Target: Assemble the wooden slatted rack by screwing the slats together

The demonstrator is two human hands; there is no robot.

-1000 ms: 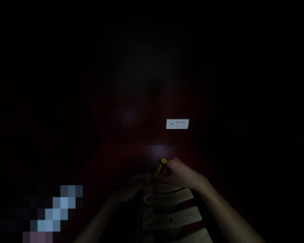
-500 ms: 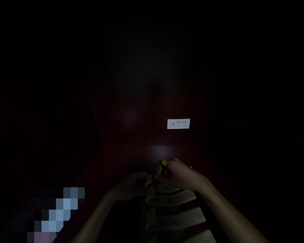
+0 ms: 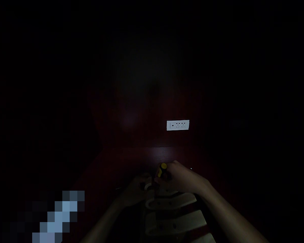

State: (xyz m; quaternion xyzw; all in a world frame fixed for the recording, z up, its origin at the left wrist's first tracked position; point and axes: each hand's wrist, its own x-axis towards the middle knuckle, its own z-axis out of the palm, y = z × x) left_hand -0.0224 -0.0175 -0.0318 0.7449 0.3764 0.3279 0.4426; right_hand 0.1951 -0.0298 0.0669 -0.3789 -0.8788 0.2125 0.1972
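Note:
In dim light, my right hand (image 3: 178,175) is closed around a screwdriver with a yellow and black handle (image 3: 163,167). The handle's end points up toward me, and its tip is hidden below my fingers. Under that hand lies a pale wooden slatted piece (image 3: 186,221) with rounded slat ends and dark holes in the slats. My left hand (image 3: 134,190) is at the far left end of this piece, its fingers curled around the wood there. Shadow hides part of the left fingers.
The slatted piece rests on a dark red tabletop (image 3: 131,158) that meets a dark red panel at the back. A white socket plate (image 3: 177,125) is mounted on that panel. A pixelated pale patch (image 3: 58,217) covers the lower left. Deep shadow hides both sides.
My left hand has shifted slightly to the right against the wooden piece, and its forearm has moved right too. The right hand keeps hold of the screwdriver in nearly the same place.

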